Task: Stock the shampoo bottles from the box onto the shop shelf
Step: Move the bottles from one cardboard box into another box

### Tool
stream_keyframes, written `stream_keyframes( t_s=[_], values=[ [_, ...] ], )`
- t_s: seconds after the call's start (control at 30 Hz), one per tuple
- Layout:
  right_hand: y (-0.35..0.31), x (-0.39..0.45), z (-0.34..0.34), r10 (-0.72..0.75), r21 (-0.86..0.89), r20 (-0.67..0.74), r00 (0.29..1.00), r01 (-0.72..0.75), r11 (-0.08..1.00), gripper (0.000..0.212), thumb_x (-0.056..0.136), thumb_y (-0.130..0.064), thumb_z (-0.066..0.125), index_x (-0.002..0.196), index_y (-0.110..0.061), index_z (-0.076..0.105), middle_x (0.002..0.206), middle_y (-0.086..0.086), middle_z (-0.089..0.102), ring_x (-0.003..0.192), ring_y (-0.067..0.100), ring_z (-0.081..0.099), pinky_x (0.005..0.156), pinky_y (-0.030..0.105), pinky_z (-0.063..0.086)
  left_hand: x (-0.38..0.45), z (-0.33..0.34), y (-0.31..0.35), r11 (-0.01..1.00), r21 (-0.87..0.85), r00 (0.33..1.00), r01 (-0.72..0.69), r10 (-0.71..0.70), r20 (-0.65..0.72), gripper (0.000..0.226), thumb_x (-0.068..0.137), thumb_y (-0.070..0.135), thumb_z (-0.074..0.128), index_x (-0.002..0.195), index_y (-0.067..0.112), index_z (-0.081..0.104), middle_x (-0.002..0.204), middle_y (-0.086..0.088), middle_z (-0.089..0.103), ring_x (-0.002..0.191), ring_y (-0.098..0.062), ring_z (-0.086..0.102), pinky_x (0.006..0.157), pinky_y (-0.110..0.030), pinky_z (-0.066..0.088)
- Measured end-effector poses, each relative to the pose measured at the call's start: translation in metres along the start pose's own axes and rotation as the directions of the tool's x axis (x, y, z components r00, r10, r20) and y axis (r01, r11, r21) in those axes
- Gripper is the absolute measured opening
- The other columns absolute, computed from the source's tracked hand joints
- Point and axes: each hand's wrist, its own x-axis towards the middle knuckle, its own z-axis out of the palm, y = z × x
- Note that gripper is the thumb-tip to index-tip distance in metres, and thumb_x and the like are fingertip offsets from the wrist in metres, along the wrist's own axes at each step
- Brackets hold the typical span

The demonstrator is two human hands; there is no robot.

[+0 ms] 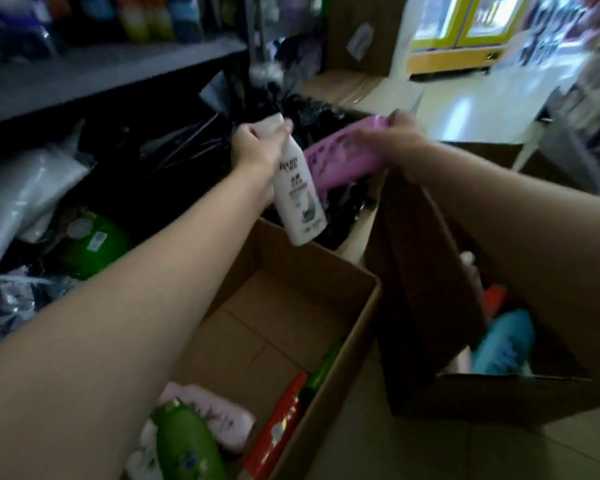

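Observation:
My left hand (257, 147) grips a white shampoo bottle (298, 199) by its neck, bottom end hanging down over the far edge of an open cardboard box (361, 306). My right hand (395, 136) holds a pink-purple bottle (340, 157) lying sideways at the same height. Inside that box lie a green bottle (184, 441), a pale pink bottle (219, 417) and a red pack (281, 424). A grey shelf (84, 81) with blurred coloured bottles runs along the upper left.
A second cardboard box (499, 400) on the right holds a teal bottle (506, 344) and an orange item. Black plastic bags (174, 161), a white bag and a green pack (94, 244) crowd the space under the shelf. More boxes stand behind, with shiny floor beyond.

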Motion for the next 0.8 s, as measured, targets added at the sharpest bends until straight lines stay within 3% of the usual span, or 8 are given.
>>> stream_keyframes(
  t_s=[0.1, 0.17, 0.23, 0.4, 0.53, 0.63, 0.7, 0.8],
  values=[
    [0.003, 0.014, -0.079, 0.119, 0.339, -0.212, 0.97, -0.041, 0.94, 0.049, 0.072, -0.043, 0.074, 0.104, -0.011, 0.054, 0.112, 0.011, 0.06, 0.09, 0.024, 0.064, 0.066, 0.031, 0.059, -0.009, 0.046, 0.04, 0.969, -0.245, 1.0, 0.014, -0.012, 0.012, 0.019, 0.086, 0.024, 0.066, 0.097, 0.012, 0.056, 0.079, 0.002, 0.061, 0.067, -0.012, 0.059, 0.058, -0.023, 0.053],
    [0.027, 0.013, -0.123, 0.236, 0.484, -0.231, 0.944, -0.099, 0.87, 0.051, 0.078, -0.035, 0.072, 0.115, -0.009, 0.049, 0.111, 0.012, 0.056, 0.079, 0.021, 0.062, 0.041, 0.027, 0.054, -0.023, 0.085, 0.048, 0.978, -0.207, 1.0, 0.0, 0.003, 0.013, 0.035, 0.081, 0.029, 0.071, 0.102, 0.006, 0.056, 0.097, -0.008, 0.064, 0.085, -0.021, 0.064, 0.081, -0.035, 0.056],
    [0.063, 0.009, -0.157, 0.342, 0.507, -0.229, 0.911, -0.188, 0.841, 0.06, 0.079, -0.034, 0.071, 0.127, -0.008, 0.045, 0.117, 0.014, 0.055, 0.085, 0.024, 0.062, 0.038, 0.028, 0.053, -0.048, 0.123, 0.048, 0.994, -0.104, 0.994, -0.041, 0.05, 0.092, 0.045, 0.078, 0.032, 0.073, 0.104, 0.004, 0.051, 0.108, -0.015, 0.061, 0.098, -0.025, 0.062, 0.09, -0.039, 0.052],
    [0.14, -0.031, -0.173, 0.272, -0.178, -0.405, 0.873, -0.368, 0.913, 0.046, 0.088, -0.031, 0.06, 0.121, -0.001, 0.052, 0.119, 0.014, 0.057, 0.112, 0.032, 0.055, 0.082, 0.032, 0.044, -0.114, 0.189, 0.026, 0.885, 0.32, 0.839, -0.337, 0.128, 0.529, 0.048, 0.082, 0.027, 0.069, 0.116, 0.004, 0.044, 0.119, -0.013, 0.055, 0.107, -0.025, 0.057, 0.087, -0.035, 0.052],
    [0.185, -0.053, -0.16, 0.313, -0.424, -0.255, 0.915, -0.397, 0.814, 0.041, 0.087, -0.035, 0.06, 0.117, -0.009, 0.048, 0.118, 0.016, 0.058, 0.109, 0.034, 0.057, 0.086, 0.038, 0.047, -0.138, 0.217, -0.008, 0.615, 0.494, 0.639, -0.615, 0.021, 0.769, 0.036, 0.082, 0.026, 0.068, 0.109, 0.011, 0.05, 0.113, -0.009, 0.058, 0.103, -0.024, 0.058, 0.082, -0.036, 0.053],
    [0.2, -0.056, -0.141, 0.26, -0.561, -0.125, 0.957, -0.284, 0.777, 0.044, 0.087, -0.039, 0.059, 0.12, -0.014, 0.044, 0.114, 0.011, 0.059, 0.103, 0.031, 0.06, 0.082, 0.041, 0.052, -0.139, 0.225, -0.031, 0.328, 0.518, 0.526, -0.79, -0.069, 0.848, 0.027, 0.084, 0.025, 0.065, 0.106, 0.013, 0.057, 0.105, -0.005, 0.057, 0.105, -0.023, 0.051, 0.077, -0.034, 0.047],
    [0.202, -0.055, -0.128, 0.242, -0.617, -0.044, 0.969, -0.217, 0.756, 0.054, 0.088, -0.039, 0.058, 0.131, -0.016, 0.037, 0.12, 0.011, 0.055, 0.107, 0.03, 0.058, 0.08, 0.038, 0.051, -0.134, 0.227, -0.04, 0.232, 0.515, 0.515, -0.825, -0.062, 0.855, 0.02, 0.087, 0.018, 0.06, 0.106, 0.012, 0.061, 0.105, -0.005, 0.058, 0.108, -0.023, 0.049, 0.082, -0.034, 0.048],
    [0.199, -0.047, -0.126, 0.343, -0.662, 0.034, 0.939, -0.236, 0.711, 0.057, 0.09, -0.033, 0.057, 0.136, -0.013, 0.031, 0.127, 0.014, 0.05, 0.113, 0.032, 0.054, 0.082, 0.039, 0.049, -0.122, 0.228, -0.038, 0.278, 0.579, 0.594, -0.767, -0.035, 0.804, 0.019, 0.089, 0.008, 0.055, 0.105, 0.013, 0.064, 0.112, -0.007, 0.061, 0.106, -0.024, 0.057, 0.087, -0.036, 0.05]
  ],
)
